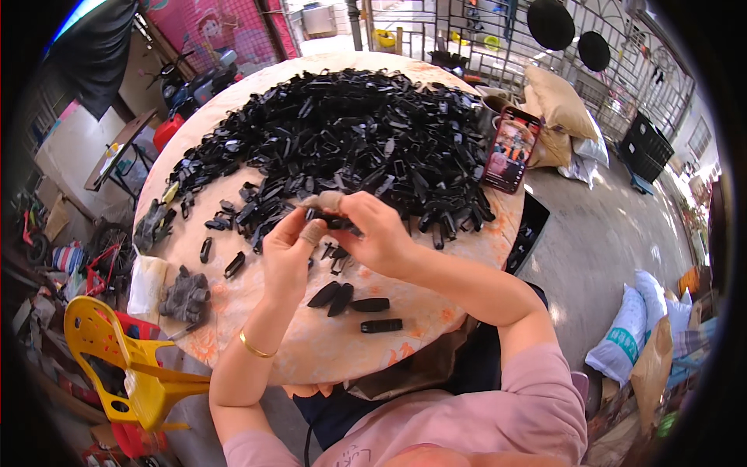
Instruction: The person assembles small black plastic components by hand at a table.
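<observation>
Both hands meet over the near middle of a round table [443, 307], pinching a small black plastic part [336, 222] between them. My left hand [286, 253] grips its left end, with a beige wrap on the thumb. On the other end, the fingers of my right hand [380, 233] are closed, and one digit wears a similar wrap. My fingers cover much of the part. Just beyond lies a large heap of black plastic parts [350, 128]. Closer to me are several long oval black pieces [341, 299] and a single black part [381, 326].
A phone [512, 152] with a lit screen leans at the table's right edge. Dark grey gloves [185, 296] lie at the left edge, near a yellow plastic chair [97, 335]. Stuffed sacks [560, 101] stand beyond on the right; white bags [622, 335] rest on the floor.
</observation>
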{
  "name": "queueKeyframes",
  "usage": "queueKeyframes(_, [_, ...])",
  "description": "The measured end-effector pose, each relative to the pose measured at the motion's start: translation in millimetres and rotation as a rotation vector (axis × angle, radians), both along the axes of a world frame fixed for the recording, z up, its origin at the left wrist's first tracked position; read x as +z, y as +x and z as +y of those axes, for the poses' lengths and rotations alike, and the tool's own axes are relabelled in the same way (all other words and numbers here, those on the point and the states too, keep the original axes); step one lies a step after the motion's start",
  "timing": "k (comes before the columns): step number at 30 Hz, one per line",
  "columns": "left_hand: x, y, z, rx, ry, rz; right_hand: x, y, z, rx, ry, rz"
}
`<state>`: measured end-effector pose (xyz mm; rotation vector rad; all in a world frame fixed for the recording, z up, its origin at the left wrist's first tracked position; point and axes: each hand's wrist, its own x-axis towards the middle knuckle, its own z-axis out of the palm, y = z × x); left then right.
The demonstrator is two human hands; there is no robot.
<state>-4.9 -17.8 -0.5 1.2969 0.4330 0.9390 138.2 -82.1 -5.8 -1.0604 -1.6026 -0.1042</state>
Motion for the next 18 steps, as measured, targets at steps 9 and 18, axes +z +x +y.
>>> queueKeyframes(9, [11.0,-16.6,11.8,-0.108,0.138,0.043,-0.1,0.3,-1.4,0.339,-0.508,0.347])
queueKeyframes(18, [35.0,-23.6,5.2,-0.022,0.364,0.313,6.8,18.4,2.6,0.179,-0.443,-0.08])
